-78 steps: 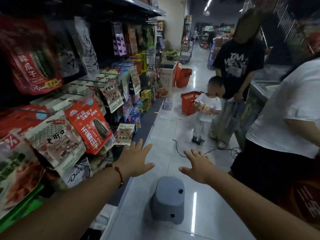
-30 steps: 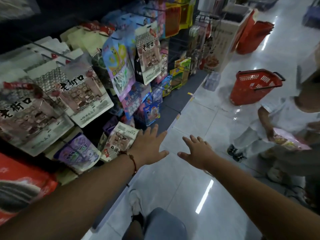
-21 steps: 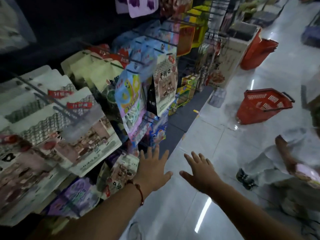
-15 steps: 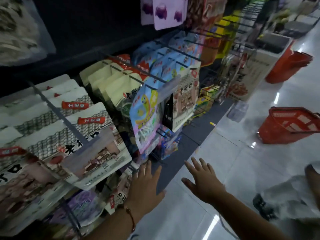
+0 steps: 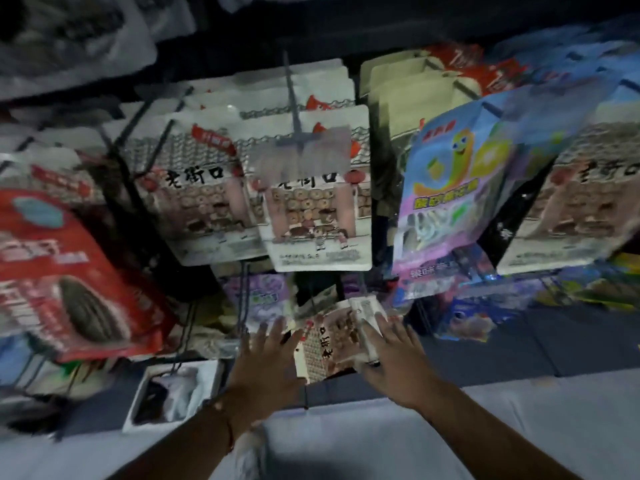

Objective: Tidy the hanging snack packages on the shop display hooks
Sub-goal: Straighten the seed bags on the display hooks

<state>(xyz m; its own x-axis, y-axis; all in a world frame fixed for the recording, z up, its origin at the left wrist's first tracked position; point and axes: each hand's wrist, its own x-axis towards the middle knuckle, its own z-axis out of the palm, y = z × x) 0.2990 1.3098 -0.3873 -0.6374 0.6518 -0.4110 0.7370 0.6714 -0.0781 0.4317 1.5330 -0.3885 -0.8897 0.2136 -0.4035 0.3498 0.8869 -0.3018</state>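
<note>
Both hands have come forward since half a second ago and now reach the low row of the display, where before they hung over the floor tile. My right hand (image 5: 391, 355) lies with straight fingers on the right edge of a small snack package (image 5: 329, 344), which hangs tilted, almost sideways, at the bottom of the rack; I cannot tell whether the thumb hooks behind it. My left hand (image 5: 266, 368) is spread flat, its fingers straight, just beside the package's left edge; whether it touches is lost in blur. A red cord bracelet (image 5: 227, 433) sits on that wrist.

Directly above the small package hangs a white packet with black characters (image 5: 318, 216), upright on its hook (image 5: 292, 95), with a blurred price tag over its top. A second white packet (image 5: 204, 209) hangs tilted just left of it, partly overlapped. Further left is a red packet (image 5: 65, 278), tilted. To the right hangs a blue packet with a yellow cartoon figure (image 5: 453, 199), and beyond it another white packet (image 5: 571, 216). Below left, near the floor, an open white box (image 5: 173, 393) rests on the base.
</note>
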